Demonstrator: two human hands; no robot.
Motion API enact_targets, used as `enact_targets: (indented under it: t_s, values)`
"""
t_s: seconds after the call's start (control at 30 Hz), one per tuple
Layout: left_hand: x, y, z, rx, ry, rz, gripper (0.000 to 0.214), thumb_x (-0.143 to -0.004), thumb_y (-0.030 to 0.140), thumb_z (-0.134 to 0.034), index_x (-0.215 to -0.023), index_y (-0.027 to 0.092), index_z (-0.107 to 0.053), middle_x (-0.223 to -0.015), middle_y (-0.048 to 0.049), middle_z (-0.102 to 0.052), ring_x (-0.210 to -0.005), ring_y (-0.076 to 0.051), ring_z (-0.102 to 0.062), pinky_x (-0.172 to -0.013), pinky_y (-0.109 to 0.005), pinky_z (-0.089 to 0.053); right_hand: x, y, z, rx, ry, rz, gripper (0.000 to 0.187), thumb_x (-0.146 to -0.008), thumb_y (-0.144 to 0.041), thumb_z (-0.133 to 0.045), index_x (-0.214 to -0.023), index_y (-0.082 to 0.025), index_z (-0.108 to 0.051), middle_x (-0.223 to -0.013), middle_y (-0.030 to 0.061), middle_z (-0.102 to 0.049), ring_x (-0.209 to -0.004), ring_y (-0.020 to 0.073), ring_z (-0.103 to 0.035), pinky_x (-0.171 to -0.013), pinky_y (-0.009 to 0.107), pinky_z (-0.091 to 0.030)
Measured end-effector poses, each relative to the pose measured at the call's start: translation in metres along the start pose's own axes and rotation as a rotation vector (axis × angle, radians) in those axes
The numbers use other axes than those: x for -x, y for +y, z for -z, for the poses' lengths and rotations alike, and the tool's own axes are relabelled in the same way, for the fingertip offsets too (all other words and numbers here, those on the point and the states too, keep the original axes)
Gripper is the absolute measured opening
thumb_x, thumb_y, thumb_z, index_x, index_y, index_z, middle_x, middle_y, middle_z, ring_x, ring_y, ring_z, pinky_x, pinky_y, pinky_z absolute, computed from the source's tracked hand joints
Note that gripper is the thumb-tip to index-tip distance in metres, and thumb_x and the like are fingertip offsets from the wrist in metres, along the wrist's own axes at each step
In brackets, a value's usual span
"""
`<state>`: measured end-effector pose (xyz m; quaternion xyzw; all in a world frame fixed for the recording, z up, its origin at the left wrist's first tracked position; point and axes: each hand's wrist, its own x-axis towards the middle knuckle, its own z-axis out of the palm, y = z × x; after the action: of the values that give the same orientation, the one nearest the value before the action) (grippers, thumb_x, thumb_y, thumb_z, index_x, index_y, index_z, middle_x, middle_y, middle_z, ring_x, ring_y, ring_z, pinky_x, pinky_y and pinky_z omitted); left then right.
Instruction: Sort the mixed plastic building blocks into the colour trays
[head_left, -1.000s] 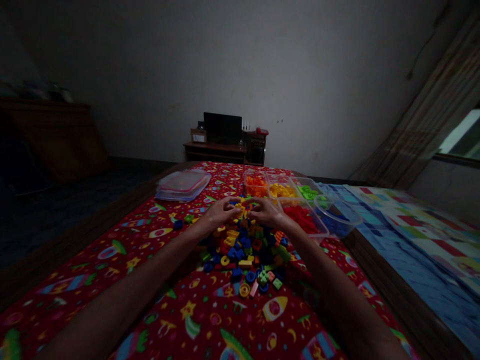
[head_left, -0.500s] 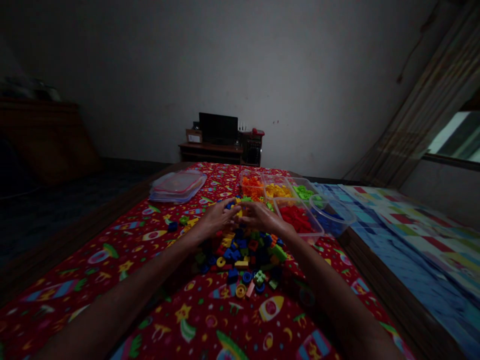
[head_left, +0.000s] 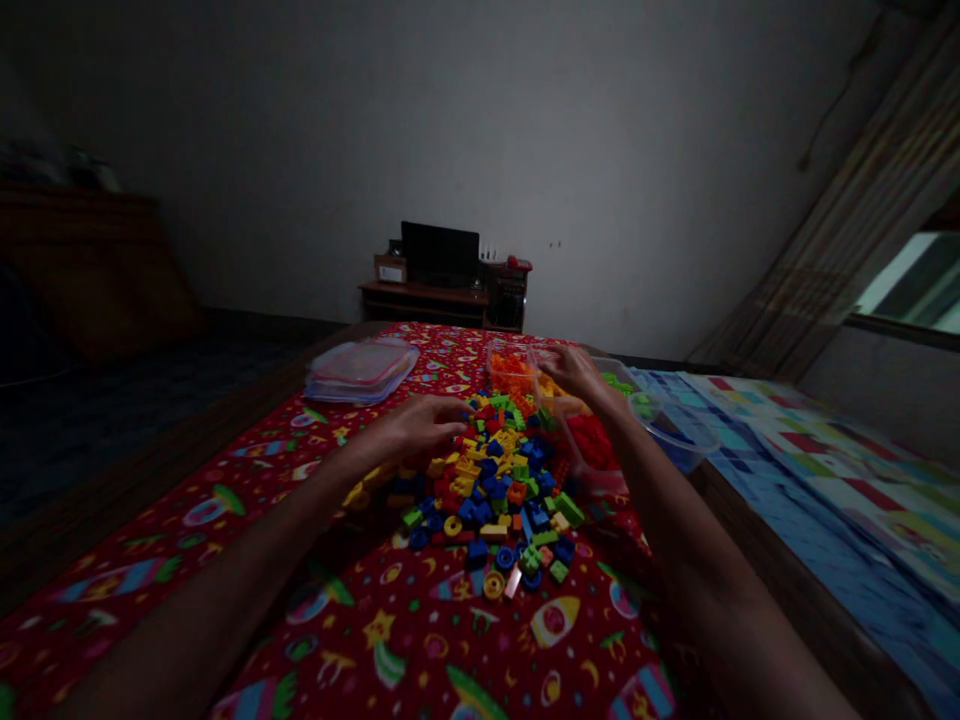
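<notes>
A heap of small plastic bricks in blue, yellow, red, green and orange lies on a red patterned cloth. My left hand rests at the heap's far left edge, fingers curled on the bricks; what they hold is hidden. My right hand reaches out over the clear tubs, above the one with yellow bricks, fingers bent downward. Beside it stand tubs of orange bricks, green bricks and red bricks.
A stack of clear lids lies at the far left of the cloth. A round clear tub with blue bricks sits near the table's right edge. A blue patterned mattress lies to the right. A low cabinet with a screen stands by the wall.
My two hands were together over the heap's far side. My right hand has since moved away forward to the tubs; the left hand stays at the heap.
</notes>
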<state>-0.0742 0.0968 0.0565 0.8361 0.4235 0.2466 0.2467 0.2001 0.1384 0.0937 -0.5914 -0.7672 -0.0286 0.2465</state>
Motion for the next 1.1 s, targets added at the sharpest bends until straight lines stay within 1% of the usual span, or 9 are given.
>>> enact_targets:
  t_s: [0.1,0.17,0.33,0.43,0.57,0.7,0.87,0.93,1.1]
  values:
    - [0.005,0.008,-0.005,-0.085,-0.220,-0.033,0.034,-0.067,0.035,-0.065,-0.098,0.022,-0.070,-0.092,-0.0019,-0.072,-0.080,-0.019,-0.064,-0.068,-0.024,-0.048,0.032,-0.031,-0.009,-0.135,-0.114,0.039,0.028,-0.086,-0.027,-0.053,-0.106,-0.012,-0.066,-0.086,0.0098,-0.069,-0.071,0.0130,-0.060,-0.062,0.021,-0.041]
    - [0.009,0.014,-0.009,-0.199,-0.286,-0.080,0.034,-0.064,0.028,-0.068,-0.098,0.022,-0.069,-0.098,-0.0029,-0.069,-0.087,-0.019,-0.063,-0.074,-0.024,-0.047,0.051,-0.050,-0.014,-0.168,-0.199,0.125,0.022,-0.085,-0.022,-0.054,-0.096,-0.013,-0.069,-0.076,0.0059,-0.067,-0.060,0.0092,-0.053,-0.056,0.019,-0.036]
    - [0.015,0.017,-0.017,-0.361,-0.268,-0.157,0.034,-0.063,0.023,-0.070,-0.097,0.020,-0.068,-0.104,-0.0063,-0.065,-0.097,-0.021,-0.059,-0.083,-0.025,-0.044,0.077,-0.077,-0.019,-0.129,-0.343,0.286,0.016,-0.076,-0.008,-0.053,-0.080,-0.013,-0.069,-0.067,0.0018,-0.062,-0.056,0.0073,-0.045,-0.052,0.020,-0.027]
    - [0.013,0.012,-0.016,-0.392,-0.272,-0.157,0.022,-0.068,0.021,-0.063,-0.089,0.019,-0.068,-0.092,-0.0036,-0.066,-0.084,-0.017,-0.060,-0.074,-0.022,-0.043,0.083,-0.083,-0.019,-0.111,-0.401,0.311,0.015,-0.077,-0.010,-0.054,-0.079,-0.012,-0.068,-0.068,0.0021,-0.062,-0.057,0.0081,-0.047,-0.053,0.021,-0.028]
    - [0.011,0.009,-0.013,-0.482,-0.248,-0.145,0.013,-0.069,0.017,-0.052,-0.073,0.018,-0.064,-0.072,0.0001,-0.062,-0.065,-0.013,-0.054,-0.059,-0.020,-0.038,0.087,-0.086,-0.019,-0.089,-0.451,0.340,0.016,-0.083,-0.025,-0.058,-0.093,-0.017,-0.068,-0.083,0.0038,-0.067,-0.070,0.0115,-0.056,-0.057,0.020,-0.032]
    - [0.010,0.011,-0.010,-0.499,-0.228,-0.122,0.010,-0.070,0.024,-0.051,-0.070,0.017,-0.059,-0.067,0.0020,-0.057,-0.060,-0.012,-0.048,-0.052,-0.021,-0.031,0.091,-0.078,-0.026,0.048,-0.432,0.316,0.021,-0.081,-0.028,-0.060,-0.099,-0.019,-0.066,-0.089,0.0057,-0.066,-0.079,0.0156,-0.059,-0.063,0.022,-0.037]
    - [0.005,0.003,-0.004,-0.442,-0.191,-0.035,0.013,-0.067,0.028,-0.053,-0.069,0.016,-0.058,-0.063,0.0031,-0.055,-0.060,-0.012,-0.048,-0.053,-0.021,-0.032,0.096,-0.068,-0.041,0.078,-0.171,0.341,0.032,-0.082,-0.020,-0.059,-0.113,-0.013,-0.059,-0.108,0.0134,-0.062,-0.100,0.0205,-0.055,-0.083,0.029,-0.040]
    - [0.002,-0.003,0.000,-0.359,-0.164,0.008,0.017,-0.065,0.031,-0.055,-0.070,0.016,-0.060,-0.064,0.0029,-0.056,-0.060,-0.012,-0.049,-0.054,-0.021,-0.034,0.095,-0.073,-0.044,0.065,-0.115,0.354,0.029,-0.083,-0.017,-0.054,-0.111,-0.013,-0.060,-0.109,0.0142,-0.062,-0.100,0.0207,-0.054,-0.084,0.030,-0.039]
    - [0.000,-0.013,0.006,-0.060,-0.197,0.097,0.027,-0.065,0.041,-0.056,-0.070,0.014,-0.060,-0.062,0.0024,-0.057,-0.057,-0.012,-0.050,-0.053,-0.022,-0.037,0.091,-0.094,-0.051,0.081,-0.272,0.373,0.021,-0.088,-0.018,-0.046,-0.091,-0.013,-0.066,-0.082,0.0101,-0.065,-0.074,0.0166,-0.057,-0.064,0.025,-0.036]
